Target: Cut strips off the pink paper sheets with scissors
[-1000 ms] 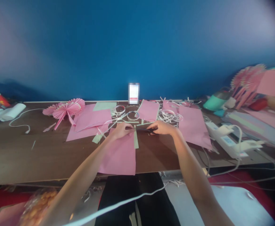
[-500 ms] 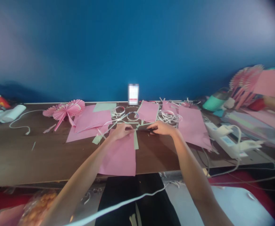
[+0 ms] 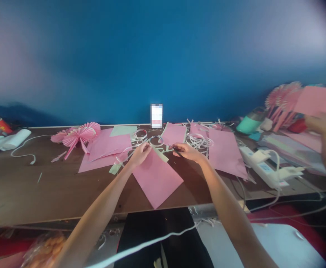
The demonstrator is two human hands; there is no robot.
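My left hand (image 3: 141, 153) pinches the upper corner of a pink paper sheet (image 3: 158, 178) lying on the table in front of me. A pale strip (image 3: 160, 153) runs along that sheet's upper right edge. To the right, fingers of my right hand (image 3: 189, 152) are closed around a small dark tool that looks like scissors (image 3: 176, 150); its tip is hard to make out. Just beyond my hands lie a white tape roll (image 3: 156, 140) and another roll (image 3: 140, 134).
Folded pink paper fans (image 3: 80, 136) and pink sheets (image 3: 109, 145) lie left. Curled white strips (image 3: 198, 140), a pink sheet (image 3: 226, 150) and a power strip (image 3: 263, 169) lie right. A phone (image 3: 156, 116) stands at the back. Another person's hand (image 3: 322, 124) is far right.
The pink sheet has turned, so its lower corner now points toward me and its right corner swings out to the right. My left hand has shifted slightly left; the dark tool shows more clearly.
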